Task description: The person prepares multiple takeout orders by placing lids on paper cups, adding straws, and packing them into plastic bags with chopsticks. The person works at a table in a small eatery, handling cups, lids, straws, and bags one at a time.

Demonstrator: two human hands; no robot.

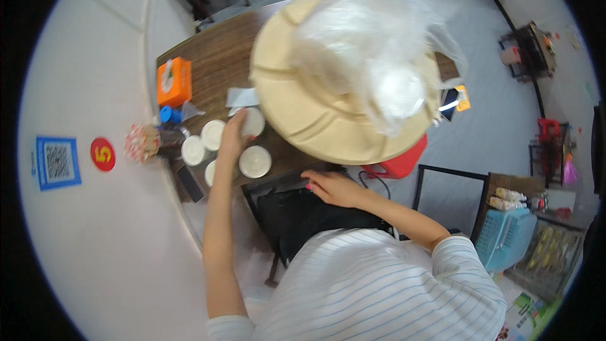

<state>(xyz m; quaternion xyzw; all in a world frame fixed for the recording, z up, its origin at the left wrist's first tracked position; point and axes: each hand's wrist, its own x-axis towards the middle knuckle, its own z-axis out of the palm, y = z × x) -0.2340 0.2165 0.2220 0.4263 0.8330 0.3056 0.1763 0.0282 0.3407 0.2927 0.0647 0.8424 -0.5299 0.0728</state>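
My left hand (232, 136) curls around the left side of a white-lidded cup (253, 122) on the dark wooden table (222, 52), fingers at its far side and thumb at its near side. More white-lidded cups stand close by, one nearer the table edge (255, 162) and others left of my wrist, partly hidden by my forearm. My right hand (337, 189) hovers above my dark-clothed lap with loosely bent fingers and nothing in it. Ahead of it, a large round cream-coloured board (293, 99) with moulded grooves carries crumpled clear plastic bags (355, 33).
An orange tissue box (174, 81), a holder of wrapped sticks (142, 143) and a phone-like dark slab (190, 183) line the wall side. A red plastic stool (402, 160) stands under the board's right edge. A blue plastic basket (504, 237) is at right.
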